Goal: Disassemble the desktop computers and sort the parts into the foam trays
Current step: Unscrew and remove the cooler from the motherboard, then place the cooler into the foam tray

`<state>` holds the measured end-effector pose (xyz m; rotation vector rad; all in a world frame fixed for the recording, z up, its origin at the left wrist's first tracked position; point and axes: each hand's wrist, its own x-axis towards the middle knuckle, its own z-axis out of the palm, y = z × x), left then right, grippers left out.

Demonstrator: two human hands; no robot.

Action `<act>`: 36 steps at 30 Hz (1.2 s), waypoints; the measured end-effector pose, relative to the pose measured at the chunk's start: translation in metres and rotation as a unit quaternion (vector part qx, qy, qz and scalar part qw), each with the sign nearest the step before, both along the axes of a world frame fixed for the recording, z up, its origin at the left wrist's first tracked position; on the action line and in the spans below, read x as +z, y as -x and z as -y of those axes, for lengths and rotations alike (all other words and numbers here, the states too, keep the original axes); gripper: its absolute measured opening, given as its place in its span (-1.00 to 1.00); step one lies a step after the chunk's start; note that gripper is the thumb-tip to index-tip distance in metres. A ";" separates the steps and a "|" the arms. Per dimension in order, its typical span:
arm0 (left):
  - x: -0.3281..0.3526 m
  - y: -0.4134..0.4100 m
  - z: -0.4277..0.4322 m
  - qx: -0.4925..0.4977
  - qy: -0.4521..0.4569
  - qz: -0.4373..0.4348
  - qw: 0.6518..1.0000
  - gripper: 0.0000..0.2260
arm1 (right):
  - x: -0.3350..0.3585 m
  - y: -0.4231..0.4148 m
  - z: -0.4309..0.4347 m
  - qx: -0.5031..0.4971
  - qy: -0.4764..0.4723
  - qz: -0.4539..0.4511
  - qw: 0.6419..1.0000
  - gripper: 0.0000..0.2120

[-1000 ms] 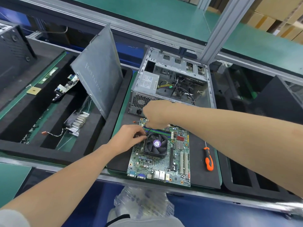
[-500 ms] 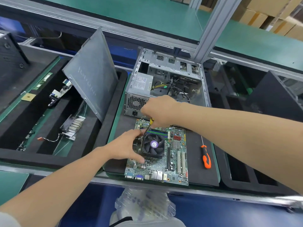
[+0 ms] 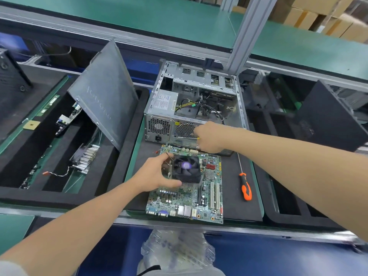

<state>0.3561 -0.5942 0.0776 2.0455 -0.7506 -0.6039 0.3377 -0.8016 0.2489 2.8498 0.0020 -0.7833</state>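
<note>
The motherboard (image 3: 207, 198) lies flat on a black foam mat (image 3: 235, 208), its long axis running from the person toward the open computer case (image 3: 199, 90) just behind it, with the port row on the near edge. The left hand (image 3: 153, 174) grips the cooler fan (image 3: 186, 169) on the board's far half, thumb on its near side and fingers curled over the far corner. Above the board's far edge, the right hand (image 3: 211, 137) is closed round a slim tool (image 3: 186, 137) whose metal shaft points left across the case's rear grilles. Right of the board an orange screwdriver (image 3: 246, 188) lies tip away. Left of the board a grey side panel (image 3: 105, 94) leans in a foam tray (image 3: 59, 196). Green bench tops and cardboard boxes lie beyond.
</note>
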 end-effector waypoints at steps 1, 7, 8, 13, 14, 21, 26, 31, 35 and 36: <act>0.001 0.000 0.002 0.011 0.012 -0.018 1.000 -0.10 | -0.002 0.004 0.004 -0.017 -0.018 -0.007 1.000 -0.74; 0.022 -0.007 0.000 0.059 0.043 -0.055 0.996 -0.32 | -0.008 0.025 0.044 -0.109 -0.087 -0.022 0.990 -0.74; 0.031 -0.007 0.000 0.061 0.052 -0.050 0.996 -0.37 | -0.007 0.029 0.051 -0.120 -0.108 -0.012 0.987 -0.79; 0.089 -0.017 0.023 0.058 0.136 -0.056 0.987 -0.18 | -0.006 0.046 0.080 -0.192 -0.259 0.085 0.943 -0.66; 0.098 -0.020 0.029 0.053 0.149 -0.071 0.985 -0.15 | -0.005 0.049 0.084 -0.226 -0.314 0.101 0.917 -0.66; 0.158 -0.011 0.121 0.062 0.210 -0.217 0.951 -0.29 | 0.027 0.080 0.135 -0.271 -0.459 0.289 0.795 -0.86; 0.175 0.028 0.219 0.044 0.157 -0.206 0.965 -0.48 | 0.063 0.121 0.186 -0.193 -0.364 0.356 0.839 -0.49; 0.173 0.067 0.312 0.027 0.136 -0.256 0.957 -0.61 | 0.080 0.164 0.256 -0.158 -0.293 0.229 0.915 -0.25; 0.153 0.098 0.387 0.040 0.130 -0.288 0.948 -0.66 | 0.063 0.192 0.321 -0.124 -0.189 0.141 0.964 0.07; 0.146 0.107 0.406 0.042 0.125 -0.294 0.947 -0.67 | 0.053 0.198 0.336 -0.109 -0.142 0.143 0.973 0.14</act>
